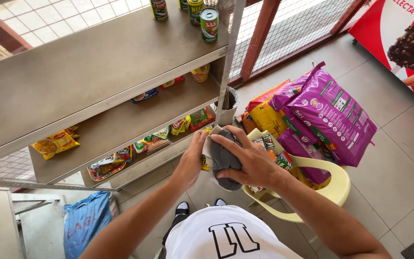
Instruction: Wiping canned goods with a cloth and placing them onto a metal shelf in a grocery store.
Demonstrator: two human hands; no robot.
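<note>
Both my hands meet in front of my chest, close to the front edge of a metal shelf unit [120,96]. My right hand [247,156] wraps over a bunched grey and white cloth [224,163]. My left hand [195,153] pinches the cloth's left side, beside a small packet whose details are hidden. Below the hands stands a pale yellow plastic chair [334,187] loaded with packets.
Several cans [209,25] stand at the back right of the top shelf. Snack packets [56,142] lie on the lower shelves. Large purple bags [334,117] and yellow bags [267,117] rest on the chair. A blue sack [85,220] sits on the floor at left. A red freezer [408,43] is at the far right.
</note>
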